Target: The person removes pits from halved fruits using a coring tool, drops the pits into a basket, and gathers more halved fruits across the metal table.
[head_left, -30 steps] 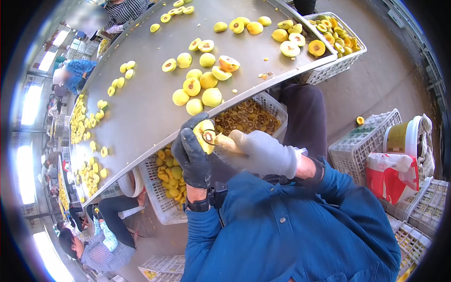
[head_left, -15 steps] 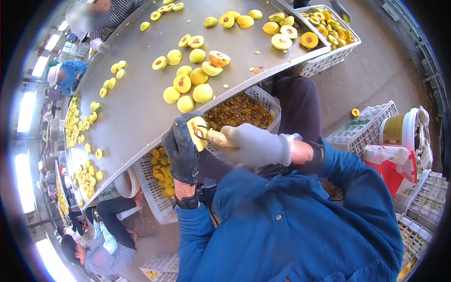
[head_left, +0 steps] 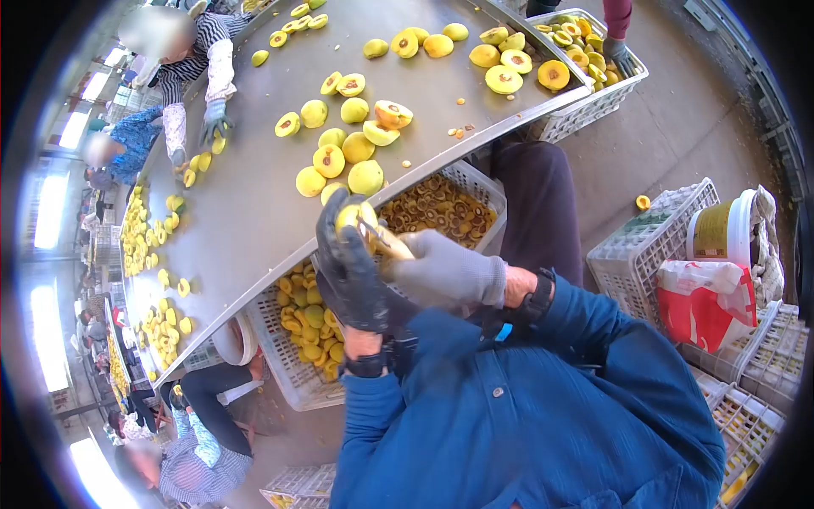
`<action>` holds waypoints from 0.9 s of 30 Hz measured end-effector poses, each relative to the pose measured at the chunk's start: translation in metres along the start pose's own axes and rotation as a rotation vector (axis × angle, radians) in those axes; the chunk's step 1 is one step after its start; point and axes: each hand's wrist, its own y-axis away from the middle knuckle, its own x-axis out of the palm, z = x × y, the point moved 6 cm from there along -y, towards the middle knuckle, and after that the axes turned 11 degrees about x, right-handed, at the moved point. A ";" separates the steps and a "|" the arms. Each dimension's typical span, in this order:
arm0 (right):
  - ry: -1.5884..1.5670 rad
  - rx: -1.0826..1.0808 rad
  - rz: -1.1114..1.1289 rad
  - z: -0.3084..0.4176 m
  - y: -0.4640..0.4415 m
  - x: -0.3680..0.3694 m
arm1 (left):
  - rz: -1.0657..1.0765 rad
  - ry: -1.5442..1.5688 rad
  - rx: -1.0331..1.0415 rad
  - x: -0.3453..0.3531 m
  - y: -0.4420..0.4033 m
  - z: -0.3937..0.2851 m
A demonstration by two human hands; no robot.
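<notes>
My left hand [head_left: 352, 276], in a black glove, holds a yellow peach half [head_left: 348, 218] near its fingertips, just over the table's front edge. In my grey-gloved right hand [head_left: 449, 270] is a pitting knife [head_left: 393, 244] with a pale wooden handle. Its thin, curved metal blade touches the cut side of the peach half. Several peach halves [head_left: 365, 177] lie on the metal table [head_left: 246, 220] just beyond my hands, some with brown pit hollows showing.
Below the table edge are a crate of brown pit pieces [head_left: 437, 212] and a crate of peach halves [head_left: 309, 327]. Another full crate [head_left: 585, 114] stands top right, with a person's gloved hand in it. Crates [head_left: 653, 229], a bucket [head_left: 721, 229] and a red bag [head_left: 704, 297] are at right.
The peach half has turned in my left hand, whose fingers now reach more upright. A co-worker at upper left has reached onto the table; another person's hand has come into the top-right crate.
</notes>
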 end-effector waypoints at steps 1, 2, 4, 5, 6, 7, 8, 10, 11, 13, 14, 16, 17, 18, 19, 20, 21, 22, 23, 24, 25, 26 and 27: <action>-0.079 0.069 0.050 -0.006 0.001 0.003 | 0.022 0.088 -0.064 -0.001 0.001 0.006; 0.021 0.061 0.057 -0.007 0.004 0.002 | 0.045 0.177 -0.131 -0.002 0.004 0.013; 0.405 -0.096 -0.131 0.007 0.009 -0.005 | 0.107 0.181 -0.116 -0.001 0.003 0.007; 0.596 -0.181 -0.227 0.015 0.013 -0.007 | 0.091 0.299 -0.218 0.001 0.005 0.015; 0.612 -0.203 -0.233 0.013 0.009 -0.008 | 0.075 0.419 -0.314 0.004 0.005 0.022; 0.549 -0.232 -0.213 0.012 0.007 -0.007 | 0.059 0.542 -0.404 0.009 0.002 0.025; 0.489 -0.258 -0.192 0.011 0.006 -0.006 | 0.073 0.510 -0.392 0.008 0.000 0.019; 0.548 -0.315 -0.209 0.006 0.005 -0.008 | 0.195 0.425 -0.319 0.011 -0.003 0.016; 0.668 -0.350 -0.253 0.006 0.003 -0.014 | 0.262 0.381 -0.284 0.012 -0.003 0.014; 0.594 -0.216 -0.139 0.004 0.004 -0.014 | 0.275 0.416 -0.215 0.010 -0.008 0.009; 0.393 -0.051 0.014 -0.001 0.007 -0.010 | 0.280 0.432 -0.177 0.009 -0.010 0.006; 0.073 0.170 0.211 0.014 0.032 0.006 | 0.135 0.712 -0.331 0.013 -0.003 0.012; 0.016 0.159 0.228 0.016 0.034 0.008 | 0.058 0.851 -0.412 0.017 0.004 0.013; -0.044 0.152 0.250 0.015 0.035 0.011 | -0.035 0.918 -0.489 0.022 0.010 0.014; -0.107 0.146 0.274 0.014 0.034 0.015 | -0.043 0.938 -0.505 0.022 0.014 0.017; 0.070 0.083 0.195 0.014 0.031 0.012 | -0.051 0.960 -0.520 0.023 0.020 0.024; 0.248 0.020 0.114 0.015 0.026 0.006 | -0.059 0.986 -0.533 0.025 0.024 0.027; 0.431 -0.045 0.030 0.015 0.021 0.000 | -0.145 1.127 -0.569 0.028 0.029 0.021; 0.614 -0.114 -0.057 0.015 0.016 -0.004 | -0.129 1.149 -0.534 0.028 0.030 0.024; 0.734 -0.239 -0.136 0.011 0.010 -0.005 | -0.115 1.171 -0.497 0.029 0.033 0.030; 0.782 -0.298 -0.188 0.009 0.009 -0.005 | -0.107 1.195 -0.457 0.030 0.033 0.031; 0.827 -0.353 -0.231 0.006 0.009 -0.002 | -0.133 1.053 -0.468 0.026 0.038 0.035; 0.865 -0.410 -0.269 0.002 0.007 0.001 | -0.158 0.905 -0.482 0.020 0.043 0.036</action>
